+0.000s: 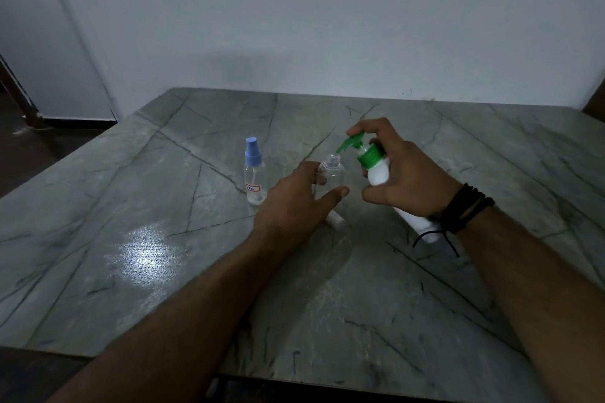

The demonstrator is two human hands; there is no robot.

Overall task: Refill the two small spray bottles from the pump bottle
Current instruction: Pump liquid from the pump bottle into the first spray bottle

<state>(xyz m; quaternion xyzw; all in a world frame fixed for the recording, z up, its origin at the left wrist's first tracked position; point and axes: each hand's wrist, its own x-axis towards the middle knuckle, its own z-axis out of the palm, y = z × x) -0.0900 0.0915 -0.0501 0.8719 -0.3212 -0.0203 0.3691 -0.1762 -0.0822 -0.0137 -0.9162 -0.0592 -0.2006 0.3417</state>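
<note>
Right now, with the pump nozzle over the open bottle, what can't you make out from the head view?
- Fill level in the open spray bottle: clear plastic, dim light, left hand covers its lower part.
- White object on the table: mostly hidden behind the left hand.
- Pump bottle: middle hidden by the right hand.
- Label on the capped spray bottle: too small.

This looks like a plain room in a home. The light is dim. A big grey stone worktop (pixel 196 271) with dark crack lines stands against a bare white wall (pixel 327 26). At the left is a white door (pixel 39 42) and a dark floor (pixel 29 154).
</note>
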